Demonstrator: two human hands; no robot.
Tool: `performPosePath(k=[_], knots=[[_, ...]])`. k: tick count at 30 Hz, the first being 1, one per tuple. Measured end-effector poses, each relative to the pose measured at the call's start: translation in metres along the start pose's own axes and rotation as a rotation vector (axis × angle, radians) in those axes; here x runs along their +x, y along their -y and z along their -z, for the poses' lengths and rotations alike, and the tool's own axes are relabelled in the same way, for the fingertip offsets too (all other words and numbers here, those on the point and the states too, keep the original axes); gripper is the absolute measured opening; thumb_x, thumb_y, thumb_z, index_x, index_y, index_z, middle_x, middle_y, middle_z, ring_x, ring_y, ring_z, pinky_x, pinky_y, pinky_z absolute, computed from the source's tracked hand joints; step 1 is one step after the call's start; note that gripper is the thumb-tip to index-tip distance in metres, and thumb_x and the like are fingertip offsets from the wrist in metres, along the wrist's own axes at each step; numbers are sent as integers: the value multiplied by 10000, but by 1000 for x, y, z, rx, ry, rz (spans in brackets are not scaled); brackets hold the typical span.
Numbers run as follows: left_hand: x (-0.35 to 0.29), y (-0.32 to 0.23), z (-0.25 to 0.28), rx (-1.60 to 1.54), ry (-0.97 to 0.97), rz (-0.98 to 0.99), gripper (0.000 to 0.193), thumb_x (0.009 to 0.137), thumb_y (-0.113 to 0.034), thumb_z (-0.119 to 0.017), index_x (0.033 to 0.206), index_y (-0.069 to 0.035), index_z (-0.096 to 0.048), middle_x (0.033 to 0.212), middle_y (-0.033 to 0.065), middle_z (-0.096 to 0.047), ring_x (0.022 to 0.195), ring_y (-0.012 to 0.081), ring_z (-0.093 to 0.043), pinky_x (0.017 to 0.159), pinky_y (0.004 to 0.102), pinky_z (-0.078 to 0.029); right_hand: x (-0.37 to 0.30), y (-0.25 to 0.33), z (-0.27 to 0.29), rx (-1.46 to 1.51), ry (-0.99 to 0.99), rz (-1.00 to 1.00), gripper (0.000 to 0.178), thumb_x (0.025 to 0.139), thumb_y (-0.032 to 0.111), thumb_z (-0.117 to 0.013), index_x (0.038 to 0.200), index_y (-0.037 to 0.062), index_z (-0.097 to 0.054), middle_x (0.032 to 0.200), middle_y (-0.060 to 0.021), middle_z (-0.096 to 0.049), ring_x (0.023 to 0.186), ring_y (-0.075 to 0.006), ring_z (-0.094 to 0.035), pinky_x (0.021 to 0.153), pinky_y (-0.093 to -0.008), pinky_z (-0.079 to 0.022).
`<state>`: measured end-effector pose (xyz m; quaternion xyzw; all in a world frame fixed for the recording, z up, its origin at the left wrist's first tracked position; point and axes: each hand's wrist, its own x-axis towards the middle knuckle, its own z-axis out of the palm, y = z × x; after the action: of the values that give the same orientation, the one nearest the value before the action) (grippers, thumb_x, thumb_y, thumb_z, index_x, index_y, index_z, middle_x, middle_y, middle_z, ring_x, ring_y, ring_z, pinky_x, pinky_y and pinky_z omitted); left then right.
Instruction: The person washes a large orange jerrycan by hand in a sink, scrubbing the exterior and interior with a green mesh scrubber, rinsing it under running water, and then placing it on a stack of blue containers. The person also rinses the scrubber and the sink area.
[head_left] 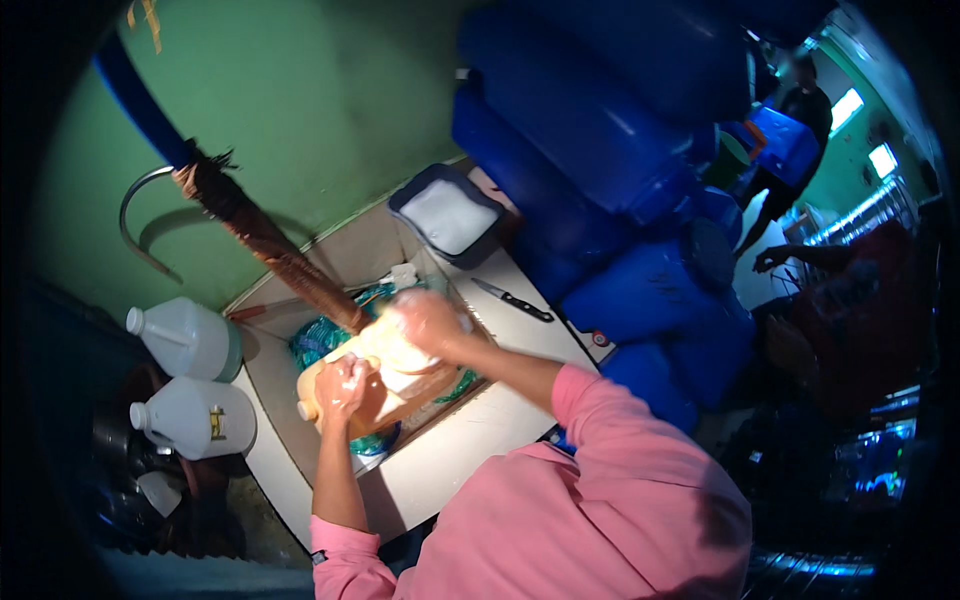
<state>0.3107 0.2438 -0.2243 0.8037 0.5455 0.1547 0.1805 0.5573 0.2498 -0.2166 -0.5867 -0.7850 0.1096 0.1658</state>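
Over the sink (268, 395) lies a pale plastic jug (405, 383) on its side, its capped neck pointing left. My left hand (343, 386) is closed around the jug near its neck, apparently at the handle. Against the far side of the same jug, my right hand (425, 322) is smeared by motion; its fingers and anything in them cannot be made out. Both hands look wet or soapy. Beneath the jug, crumpled green netting-like material (318, 342) shows in the sink.
Two white jugs (205, 418) stand left of the sink. A black-handled knife (512, 299) lies on the right counter, below a dark-rimmed tub (455, 215). A brown-wrapped pipe (265, 240) slants down over the sink beside a curved faucet (128, 212). Blue containers (600, 130) pile right; people (805, 110) are beyond.
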Motion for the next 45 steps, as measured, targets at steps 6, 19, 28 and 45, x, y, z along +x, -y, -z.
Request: performPosePath(k=[6, 19, 28, 45], knots=[[-2, -8, -30, -757, -572, 76, 415, 1042, -261, -471, 1309, 55, -500, 1223, 211, -548, 1126, 323, -548, 1037, 410, -403, 2, 106, -84, 613, -279, -35, 396, 942, 292, -530, 1227, 41, -641, 1356, -190, -582, 1282, -382, -519, 1091, -495, -385], [-110, -53, -60, 87, -110, 70, 548, 902, -239, -650, 1289, 116, -498, 1462, 384, -382, 1382, 528, -351, 1175, 604, -246, 19, 37, -30, 223, 34, 355, 280, 946, 299, -527, 888, 91, -703, 997, -111, -678, 1054, -288, -599, 954, -455, -420], [-24, 5, -80, 314, -254, -25, 583, 902, -266, -549, 1429, -23, -497, 1435, 258, -493, 1352, 410, -434, 1174, 532, -271, 18, 41, -25, 193, 93, 351, 362, 891, 388, -623, 1113, 118, -717, 1065, -95, -670, 1146, -284, -553, 1034, -479, -349], [-31, 11, -13, 251, -432, 276, 542, 823, -376, -690, 1241, -35, -632, 1373, 156, -551, 1450, 417, -295, 1170, 714, -67, 11, 65, -14, 75, 112, 303, 324, 924, 394, -628, 1070, 134, -755, 1003, -112, -716, 1100, -264, -582, 967, -481, -350]])
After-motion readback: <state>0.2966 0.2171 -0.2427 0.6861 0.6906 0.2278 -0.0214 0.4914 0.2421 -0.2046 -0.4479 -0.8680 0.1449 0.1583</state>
